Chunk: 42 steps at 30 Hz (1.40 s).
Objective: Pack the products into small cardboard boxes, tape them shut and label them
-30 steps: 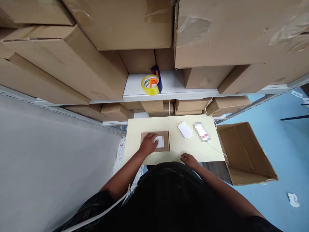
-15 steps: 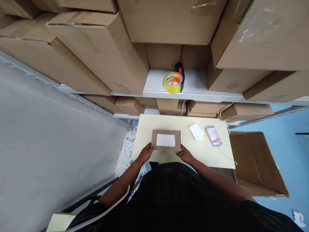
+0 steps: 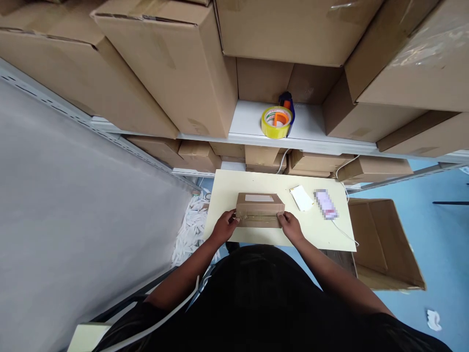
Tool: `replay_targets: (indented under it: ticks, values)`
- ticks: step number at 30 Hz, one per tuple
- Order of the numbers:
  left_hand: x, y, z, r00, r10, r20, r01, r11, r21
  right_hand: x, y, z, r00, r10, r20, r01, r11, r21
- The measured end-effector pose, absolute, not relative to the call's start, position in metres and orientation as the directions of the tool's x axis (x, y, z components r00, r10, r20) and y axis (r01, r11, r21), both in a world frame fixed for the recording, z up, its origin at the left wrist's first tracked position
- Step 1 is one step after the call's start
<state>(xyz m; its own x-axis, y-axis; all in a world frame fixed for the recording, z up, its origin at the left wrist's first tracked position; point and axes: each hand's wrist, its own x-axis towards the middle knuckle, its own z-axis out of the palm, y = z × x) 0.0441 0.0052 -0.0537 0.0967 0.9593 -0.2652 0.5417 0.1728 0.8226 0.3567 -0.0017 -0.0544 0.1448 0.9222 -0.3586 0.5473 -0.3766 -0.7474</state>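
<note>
A small brown cardboard box [image 3: 260, 216] with a white label on its upper face sits tilted on the pale yellow table [image 3: 227, 188], its taped side turned towards me. My left hand [image 3: 226, 227] grips its left end. My right hand [image 3: 290, 226] grips its right end. Both hands have fingers curled round the box's edges.
A white card [image 3: 302, 198] and a phone [image 3: 326, 205] with a white cable lie on the table's right. A yellow tape roll in a dispenser [image 3: 277, 121] stands on the white shelf among big cartons. An open cardboard box [image 3: 384, 243] sits on the blue floor to the right.
My right hand came to the box and both hands took its ends. The box has been tipped up, so its label faces away and the taped side faces me.
</note>
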Motion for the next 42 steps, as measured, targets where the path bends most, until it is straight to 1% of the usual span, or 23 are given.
replay_targets:
  ticks: [6,12,15,17,18,20,22,24,27,30,32,34,37,39,42]
  values:
    - [0.047,0.007,-0.056,0.06,0.963,-0.262,0.61,0.173,0.773,0.354,-0.003,-0.047,0.131,0.915,-0.382,0.546,-0.388,-0.742]
    - [0.054,0.018,-0.055,-0.01,0.946,-0.323,0.618,0.26,0.742,0.356,0.008,-0.051,0.105,0.889,-0.446,0.527,-0.43,-0.733]
    - [0.053,0.029,-0.049,0.027,0.932,-0.361,0.666,0.252,0.702,0.36,0.011,-0.056,0.078,0.873,-0.481,0.485,-0.455,-0.747]
    - [0.051,0.037,-0.041,0.043,0.947,-0.319,0.716,0.193,0.67,0.367,0.006,-0.062,0.053,0.862,-0.504,0.431,-0.475,-0.767]
    - [0.052,0.041,-0.035,0.049,0.965,-0.257,0.743,0.137,0.655,0.371,0.002,-0.066,0.044,0.855,-0.516,0.405,-0.487,-0.774]
    - [0.059,0.049,-0.021,0.094,0.992,-0.088,0.78,-0.019,0.625,0.382,-0.011,-0.075,0.036,0.843,-0.537,0.385,-0.507,-0.771]
    - [0.076,0.058,-0.007,0.205,0.978,0.033,0.781,-0.184,0.597,0.395,-0.026,-0.086,0.04,0.821,-0.57,0.421,-0.531,-0.735]
    - [0.102,0.066,0.004,0.331,0.941,0.067,0.753,-0.306,0.583,0.41,-0.042,-0.096,0.045,0.786,-0.617,0.481,-0.558,-0.676]
    - [0.151,0.077,0.01,0.511,0.859,0.033,0.698,-0.438,0.566,0.43,-0.059,-0.107,0.027,0.756,-0.653,0.56,-0.553,-0.617]
    - [0.201,0.083,0.006,0.672,0.74,-0.039,0.637,-0.551,0.539,0.449,-0.068,-0.111,0.015,0.766,-0.643,0.615,-0.514,-0.597]
    - [0.229,0.087,0.001,0.744,0.661,-0.1,0.612,-0.614,0.498,0.46,-0.07,-0.112,0.021,0.772,-0.635,0.627,-0.505,-0.593]
    - [0.253,0.089,-0.003,0.781,0.597,-0.182,0.608,-0.659,0.443,0.472,-0.07,-0.113,0.033,0.774,-0.632,0.612,-0.516,-0.599]
    - [0.279,0.091,-0.007,0.785,0.547,-0.29,0.619,-0.683,0.386,0.488,-0.069,-0.118,0.083,0.734,-0.674,0.526,-0.607,-0.596]
    - [0.29,0.092,-0.01,0.782,0.529,-0.329,0.622,-0.685,0.378,0.499,-0.067,-0.124,0.104,0.689,-0.717,0.459,-0.673,-0.58]
    - [0.3,0.09,-0.016,0.781,0.504,-0.369,0.622,-0.68,0.388,0.513,-0.058,-0.137,0.091,0.602,-0.794,0.368,-0.761,-0.535]
